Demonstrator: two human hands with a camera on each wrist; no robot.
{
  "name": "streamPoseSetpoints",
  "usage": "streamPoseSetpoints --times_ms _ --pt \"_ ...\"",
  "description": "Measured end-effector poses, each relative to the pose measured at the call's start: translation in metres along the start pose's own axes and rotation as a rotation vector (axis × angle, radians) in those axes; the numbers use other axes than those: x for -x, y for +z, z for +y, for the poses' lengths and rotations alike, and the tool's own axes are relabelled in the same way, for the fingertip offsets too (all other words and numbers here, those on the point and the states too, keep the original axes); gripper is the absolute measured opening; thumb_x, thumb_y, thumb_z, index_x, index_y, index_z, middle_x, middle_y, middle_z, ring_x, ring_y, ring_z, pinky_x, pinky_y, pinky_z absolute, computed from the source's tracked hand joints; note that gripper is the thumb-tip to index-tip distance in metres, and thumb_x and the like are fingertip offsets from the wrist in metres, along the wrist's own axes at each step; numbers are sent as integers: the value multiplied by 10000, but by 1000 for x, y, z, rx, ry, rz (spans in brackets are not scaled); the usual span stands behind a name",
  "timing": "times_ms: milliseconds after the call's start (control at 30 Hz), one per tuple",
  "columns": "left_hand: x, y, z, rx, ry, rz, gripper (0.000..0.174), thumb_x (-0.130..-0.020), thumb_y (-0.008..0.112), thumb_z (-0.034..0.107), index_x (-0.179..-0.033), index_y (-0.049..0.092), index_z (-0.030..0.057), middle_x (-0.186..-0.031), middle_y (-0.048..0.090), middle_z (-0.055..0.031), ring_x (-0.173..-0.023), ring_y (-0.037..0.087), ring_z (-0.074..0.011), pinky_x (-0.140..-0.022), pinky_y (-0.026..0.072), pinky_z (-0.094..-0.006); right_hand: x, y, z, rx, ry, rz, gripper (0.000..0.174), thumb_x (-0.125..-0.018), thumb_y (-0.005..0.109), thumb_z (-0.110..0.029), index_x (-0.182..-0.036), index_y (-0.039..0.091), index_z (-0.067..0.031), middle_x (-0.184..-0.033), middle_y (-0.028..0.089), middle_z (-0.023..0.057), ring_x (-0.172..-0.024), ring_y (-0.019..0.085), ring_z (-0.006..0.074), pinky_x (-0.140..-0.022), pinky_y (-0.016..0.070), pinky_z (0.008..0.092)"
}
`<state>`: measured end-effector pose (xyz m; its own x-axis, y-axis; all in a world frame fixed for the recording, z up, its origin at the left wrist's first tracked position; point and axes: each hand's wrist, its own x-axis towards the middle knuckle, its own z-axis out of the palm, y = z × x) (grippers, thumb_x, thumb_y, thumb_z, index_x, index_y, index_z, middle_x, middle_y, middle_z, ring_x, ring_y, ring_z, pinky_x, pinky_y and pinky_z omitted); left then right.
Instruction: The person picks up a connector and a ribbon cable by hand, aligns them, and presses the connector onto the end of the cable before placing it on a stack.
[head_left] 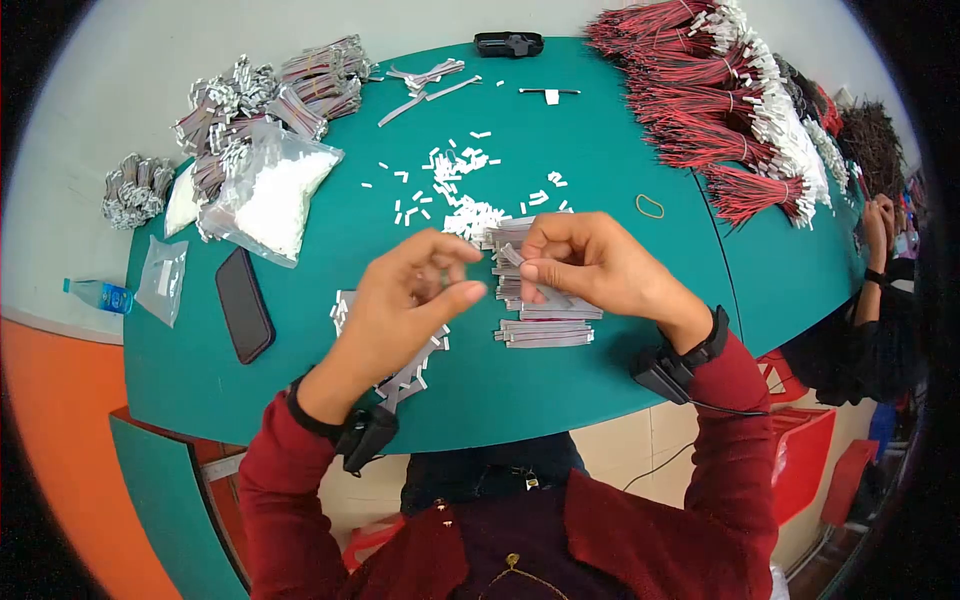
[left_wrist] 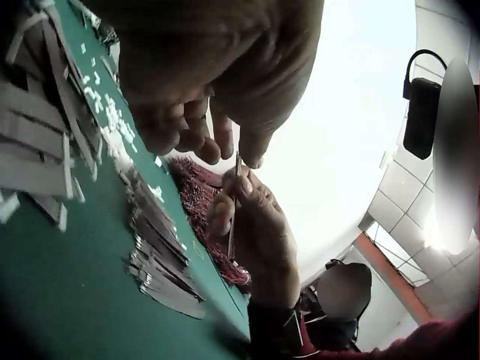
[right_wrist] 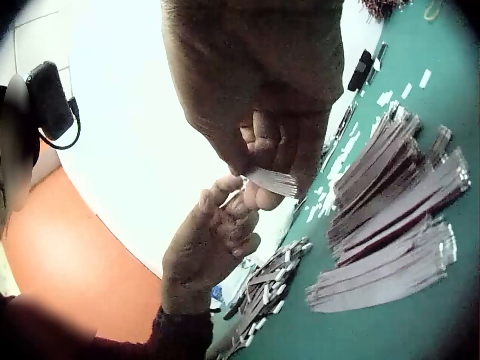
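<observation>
My right hand [head_left: 605,270] pinches a short flat grey ribbon cable [right_wrist: 274,182] between thumb and fingers, above the table. Facing it, my left hand [head_left: 400,295] has its thumb and forefinger apart and its fingers loosely bent; its fingertips are close to the cable's end. Beneath the right hand lies a stack of ribbon cables [head_left: 545,334] in rows. Below the left hand, partly hidden by it, is a loose heap of ribbon cables with white ends [head_left: 408,378]. Small white connectors [head_left: 470,218] lie scattered beyond both hands.
On the green table [head_left: 620,370] are a phone [head_left: 244,305], a bag of white pieces [head_left: 275,195] and bundled grey cables [head_left: 225,115] at left. Red-black wire bundles [head_left: 700,100] fill the back right. A rubber band [head_left: 650,206] lies nearer. Another person's hand [head_left: 880,230] shows at far right.
</observation>
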<state>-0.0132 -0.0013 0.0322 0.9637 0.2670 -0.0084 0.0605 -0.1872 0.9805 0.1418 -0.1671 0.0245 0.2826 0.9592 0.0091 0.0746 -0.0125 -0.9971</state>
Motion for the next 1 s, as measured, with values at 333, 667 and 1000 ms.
streamPoseSetpoints --times_ms 333,667,1000 --pt "-17 15 -22 290 -64 32 147 -824 658 112 -910 619 -1 -830 643 -32 -748 562 -63 -683 448 -201 -3 14 13 -201 112 -19 170 -907 543 -151 -893 570 16 -745 644 66 -665 607 85 -600 482 204" --pt "-16 11 -29 363 -60 22 132 -818 663 103 -898 633 3 -826 644 -35 -747 563 -68 -702 451 -205 -4 25 18 -266 150 15 225 -926 518 -190 -897 602 17 -756 644 66 -661 608 84 -604 506 207" --pt "-14 11 -33 510 -163 -2 109 -835 648 133 -889 623 42 -802 630 -15 -664 505 -30 -547 352 -182 -4 28 22 -289 96 19 242 -941 485 -198 -891 601 8 -761 636 56 -665 600 87 -616 502 213"
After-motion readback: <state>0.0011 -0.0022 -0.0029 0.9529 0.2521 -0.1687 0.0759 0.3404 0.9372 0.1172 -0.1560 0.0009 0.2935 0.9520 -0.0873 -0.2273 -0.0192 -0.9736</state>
